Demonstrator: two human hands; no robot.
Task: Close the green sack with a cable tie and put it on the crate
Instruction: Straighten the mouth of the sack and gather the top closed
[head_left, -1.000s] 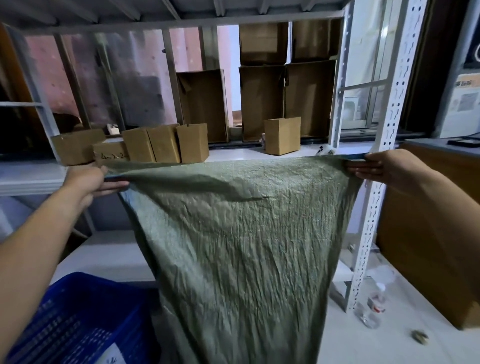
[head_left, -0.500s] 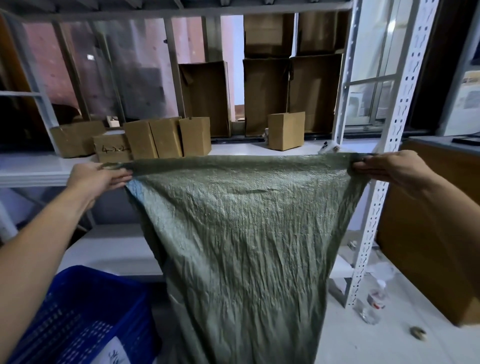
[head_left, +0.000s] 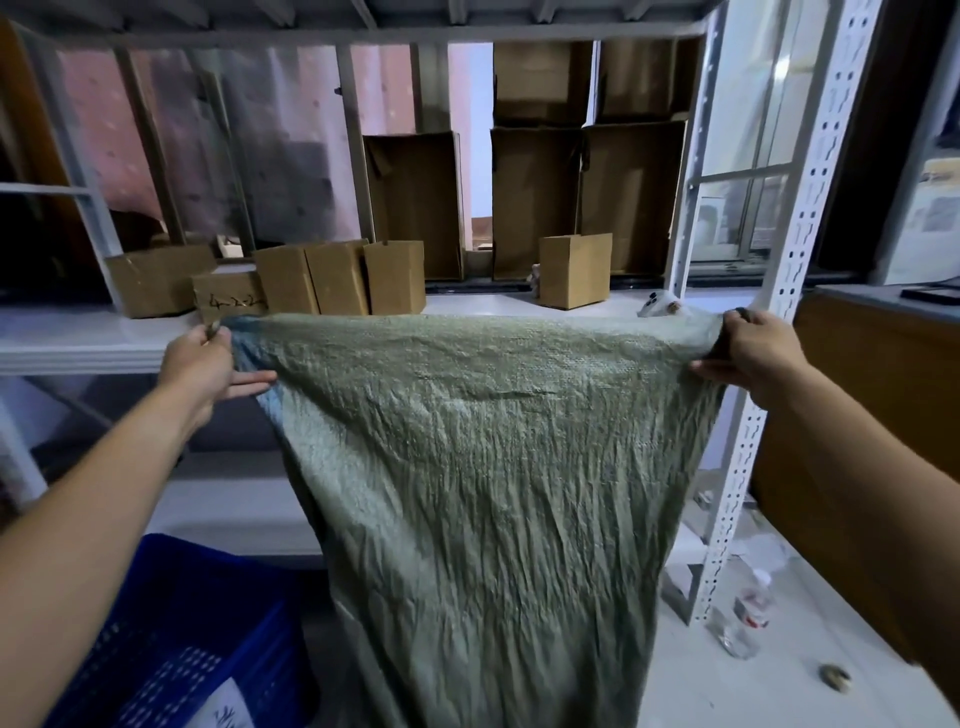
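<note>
I'm holding the green sack (head_left: 483, 467) stretched out before the shelf (head_left: 78, 343), left grip (head_left: 200, 358) and right grip (head_left: 753, 353) each pinching a top corner. No cable tie showing, so I'm judging that closing it and setting it on the blue crate (head_left: 171, 639) are both waiting.

White metal shelf (head_left: 78, 338), middle tier: five cardboard boxes (head_left: 337, 278) grouped at left, a single cardboard box (head_left: 574, 270) standing apart to the right, and a small white object (head_left: 662, 307) near the rack upright (head_left: 727, 519). Pale floor (head_left: 779, 696): a clear plastic bottle (head_left: 748, 618) near the upright's foot, a small round object (head_left: 835, 678) close by, and a blue crate (head_left: 171, 639) at lower left.
</note>
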